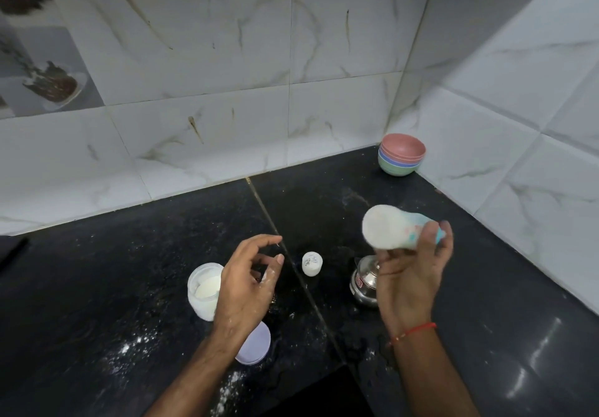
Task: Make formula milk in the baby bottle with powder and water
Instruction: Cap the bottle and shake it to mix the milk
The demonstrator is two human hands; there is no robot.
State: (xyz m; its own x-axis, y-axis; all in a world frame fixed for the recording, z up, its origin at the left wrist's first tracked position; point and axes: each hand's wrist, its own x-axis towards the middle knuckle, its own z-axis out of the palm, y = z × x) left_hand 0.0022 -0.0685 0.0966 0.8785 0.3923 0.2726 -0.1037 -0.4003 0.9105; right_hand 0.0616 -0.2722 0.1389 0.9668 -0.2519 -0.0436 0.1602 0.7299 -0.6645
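Note:
My right hand (pixel 411 274) grips a baby bottle (pixel 392 227) full of white milk, tipped sideways and blurred, its base toward the left and its turquoise collar by my fingers. My left hand (pixel 249 282) hovers with fingers apart and holds nothing; powder dusts its fingers. Under and to the left of it stands an open jar of white powder (pixel 202 290). The jar's pale lilac lid (pixel 256 345) lies flat behind my left wrist. A small white cap (pixel 311 263) stands between my hands. A steel water pot (pixel 364 283) sits beneath my right hand, partly hidden.
The black stone counter (pixel 324 209) carries spilled powder near its front left. A stack of coloured bowls (pixel 401 154) sits in the back right corner. Marble-tiled walls (pixel 207 70) close off the back and right.

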